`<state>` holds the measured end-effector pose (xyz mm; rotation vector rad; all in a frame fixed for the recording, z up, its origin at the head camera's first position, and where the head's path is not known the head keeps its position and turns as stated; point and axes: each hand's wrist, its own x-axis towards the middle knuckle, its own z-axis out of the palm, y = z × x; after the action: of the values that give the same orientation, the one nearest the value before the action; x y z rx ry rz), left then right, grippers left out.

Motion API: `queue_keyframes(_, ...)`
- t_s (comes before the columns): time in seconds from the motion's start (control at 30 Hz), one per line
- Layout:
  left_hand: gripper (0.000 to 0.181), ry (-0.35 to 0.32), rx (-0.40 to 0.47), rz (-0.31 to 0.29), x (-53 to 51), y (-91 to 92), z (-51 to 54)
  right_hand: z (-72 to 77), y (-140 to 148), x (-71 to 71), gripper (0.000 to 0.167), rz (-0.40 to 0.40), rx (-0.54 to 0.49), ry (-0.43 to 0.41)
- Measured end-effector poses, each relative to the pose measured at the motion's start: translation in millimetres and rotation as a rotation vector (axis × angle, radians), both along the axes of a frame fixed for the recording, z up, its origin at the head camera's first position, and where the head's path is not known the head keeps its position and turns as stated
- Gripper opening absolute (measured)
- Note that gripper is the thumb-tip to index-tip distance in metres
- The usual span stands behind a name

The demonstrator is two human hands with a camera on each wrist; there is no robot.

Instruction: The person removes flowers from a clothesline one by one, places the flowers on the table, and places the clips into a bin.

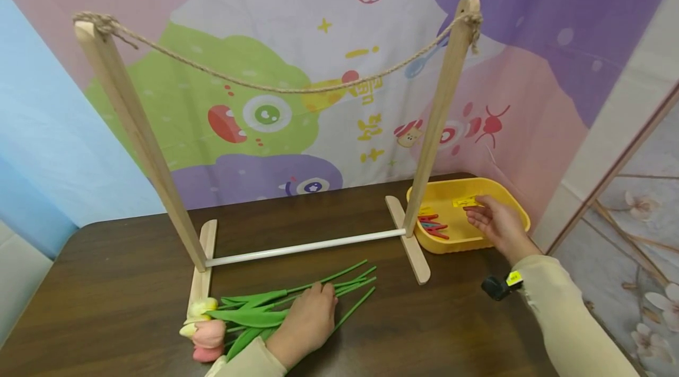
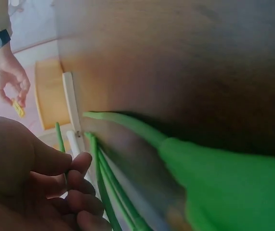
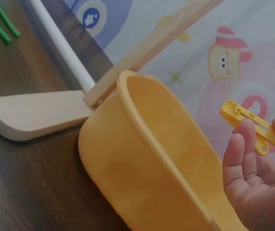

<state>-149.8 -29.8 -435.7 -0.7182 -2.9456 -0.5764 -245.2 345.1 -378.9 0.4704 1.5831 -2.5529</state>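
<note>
Several artificial tulips (image 1: 260, 317) lie on the dark table, pink and yellow heads to the left and green stems to the right. Over the stems is my left hand (image 1: 309, 323); in the left wrist view its thumb and index finger pinch one thin green stem (image 2: 60, 137). My right hand (image 1: 500, 225) holds a yellow clothespin (image 3: 243, 121) above the yellow basket (image 3: 113, 149), with the fingers and thumb at its handle end. Red and blue clothespins (image 1: 434, 228) lie at the basket's left side.
A wooden stand with two uprights (image 1: 143, 135) rises from the table (image 1: 122, 259). A sagging twine rope (image 1: 265, 88) joins the uprights' tops, and a white rod (image 1: 313, 246) links their feet. Behind hangs a cartoon-printed cloth (image 1: 297, 29). The basket sits against the right upright.
</note>
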Motion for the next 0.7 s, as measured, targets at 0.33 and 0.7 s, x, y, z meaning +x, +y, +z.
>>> queue_keyframes(0.33, 0.008, -0.110, -0.070, 0.012, -0.3, 1.4, -3.9, -10.0, 2.8, -2.8, 0.019, 0.033, 0.125, -0.044)
queue_keyframes(0.7, 0.007, -0.158, -0.084, -0.024, -2.3, -1.7, -2.3, -19.4, -5.0, -22.6, 0.045, 0.205, 0.709, -0.136)
